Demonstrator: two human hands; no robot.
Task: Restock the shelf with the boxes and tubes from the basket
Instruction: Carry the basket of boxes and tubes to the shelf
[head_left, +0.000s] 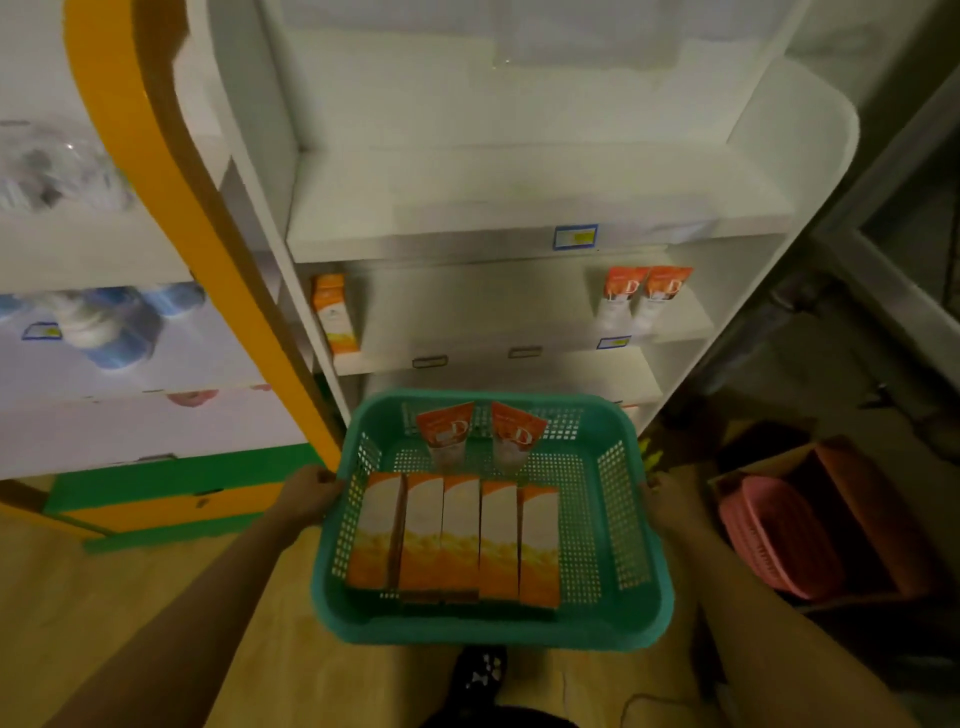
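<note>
You stand in a dim shop aisle before a white shelving unit (519, 208), with a curved orange-trimmed display (171, 171) to its left. Your left hand (311, 493) curls round the left rim of a teal perforated plastic basket (493, 631), and your right hand (670, 501) grips the right rim, so the basket hangs level between them in front of the lower shelves.

Five orange-and-white cardboard boxes (460, 535) lie side by side along the basket's near edge. Two orange-and-white tubes (447, 431) lean against its far wall.

On the middle shelf, one matching box (332, 314) stands at the left end and two matching tubes (618, 293) stand together at the right end. A blue price label (575, 236) sits on the front edge of the shelf above. A pink basket (774, 535) rests in a brown carton on the floor to your right.
</note>
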